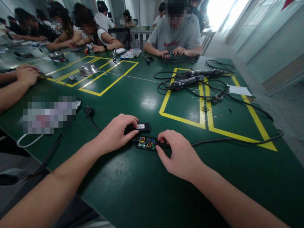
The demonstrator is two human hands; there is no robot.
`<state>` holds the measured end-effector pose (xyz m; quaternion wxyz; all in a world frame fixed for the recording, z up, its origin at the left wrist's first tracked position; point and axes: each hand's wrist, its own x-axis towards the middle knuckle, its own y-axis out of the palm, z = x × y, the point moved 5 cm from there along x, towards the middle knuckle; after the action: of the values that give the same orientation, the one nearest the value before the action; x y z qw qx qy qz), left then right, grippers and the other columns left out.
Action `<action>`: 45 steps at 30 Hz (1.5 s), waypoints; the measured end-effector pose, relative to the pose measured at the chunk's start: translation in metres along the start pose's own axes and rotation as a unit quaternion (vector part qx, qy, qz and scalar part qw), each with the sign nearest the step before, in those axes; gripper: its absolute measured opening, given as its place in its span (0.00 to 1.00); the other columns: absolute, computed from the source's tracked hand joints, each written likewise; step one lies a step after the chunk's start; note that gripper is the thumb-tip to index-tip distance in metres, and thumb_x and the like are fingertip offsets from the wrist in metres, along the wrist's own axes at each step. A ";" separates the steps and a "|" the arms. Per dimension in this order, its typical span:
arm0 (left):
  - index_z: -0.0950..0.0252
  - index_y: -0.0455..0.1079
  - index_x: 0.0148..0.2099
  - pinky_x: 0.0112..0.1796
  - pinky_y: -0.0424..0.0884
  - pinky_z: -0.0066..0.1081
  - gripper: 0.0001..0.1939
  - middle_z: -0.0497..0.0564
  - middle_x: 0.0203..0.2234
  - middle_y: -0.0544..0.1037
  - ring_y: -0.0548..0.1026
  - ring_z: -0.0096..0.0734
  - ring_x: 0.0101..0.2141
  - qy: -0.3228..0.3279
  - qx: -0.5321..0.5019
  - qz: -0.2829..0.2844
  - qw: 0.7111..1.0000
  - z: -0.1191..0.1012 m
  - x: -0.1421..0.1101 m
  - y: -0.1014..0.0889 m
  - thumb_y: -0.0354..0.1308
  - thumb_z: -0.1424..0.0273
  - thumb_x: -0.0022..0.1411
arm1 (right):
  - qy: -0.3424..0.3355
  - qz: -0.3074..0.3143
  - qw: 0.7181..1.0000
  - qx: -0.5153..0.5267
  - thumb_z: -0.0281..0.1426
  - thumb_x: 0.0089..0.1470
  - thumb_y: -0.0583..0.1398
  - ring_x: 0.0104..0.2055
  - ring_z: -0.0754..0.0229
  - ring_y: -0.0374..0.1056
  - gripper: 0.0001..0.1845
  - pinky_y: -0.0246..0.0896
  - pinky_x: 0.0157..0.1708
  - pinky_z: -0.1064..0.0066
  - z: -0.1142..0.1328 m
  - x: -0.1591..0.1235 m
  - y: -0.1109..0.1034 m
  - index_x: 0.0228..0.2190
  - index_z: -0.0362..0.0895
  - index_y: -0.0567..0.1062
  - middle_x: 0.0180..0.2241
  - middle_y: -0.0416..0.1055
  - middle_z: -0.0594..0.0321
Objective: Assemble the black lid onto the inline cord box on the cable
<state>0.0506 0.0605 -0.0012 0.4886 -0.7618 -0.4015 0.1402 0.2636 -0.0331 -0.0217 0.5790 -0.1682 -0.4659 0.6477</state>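
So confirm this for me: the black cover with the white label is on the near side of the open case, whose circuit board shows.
Wrong side: in the head view, the black cover with the white label is on the far side of the open case, whose circuit board does show.

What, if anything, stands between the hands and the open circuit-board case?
Nothing visible does. The left hand and right hand are at opposite ends of the case; the labelled black piece lies just beyond it, not between.
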 end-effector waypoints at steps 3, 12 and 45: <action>0.60 0.78 0.42 0.54 0.74 0.45 0.10 0.56 0.49 0.81 0.78 0.46 0.49 0.037 -0.014 0.007 0.999 -0.011 -0.003 -0.009 0.61 0.60 0.72 | -0.005 0.007 1.000 0.009 0.27 0.65 0.59 0.39 0.52 0.75 0.04 0.69 0.39 0.60 0.001 0.000 0.001 0.41 0.47 0.73 0.37 0.78 0.58; 0.62 0.75 0.40 0.34 0.67 0.30 0.05 0.47 0.31 0.79 0.75 0.31 0.30 0.032 -0.071 0.132 0.988 -0.017 -0.010 -0.002 0.62 0.67 0.71 | 0.002 -0.004 1.000 0.011 0.28 0.66 0.62 0.35 0.56 0.76 0.03 0.69 0.34 0.64 -0.002 -0.001 -0.001 0.37 0.47 0.74 0.37 0.78 0.61; 0.59 0.80 0.62 0.58 0.76 0.46 0.18 0.56 0.54 0.86 0.81 0.46 0.53 0.048 -0.056 0.007 0.997 -0.005 -0.002 -0.008 0.64 0.63 0.73 | -0.002 -0.059 0.997 0.042 0.28 0.60 0.59 0.44 0.47 0.75 0.22 0.73 0.45 0.51 -0.003 -0.001 -0.007 0.56 0.47 0.69 0.45 0.78 0.53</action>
<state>0.0485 0.0568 0.0081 0.4628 -0.7969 -0.3791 0.0841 0.2709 -0.0334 -0.0181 0.6219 -0.1149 -0.4487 0.6314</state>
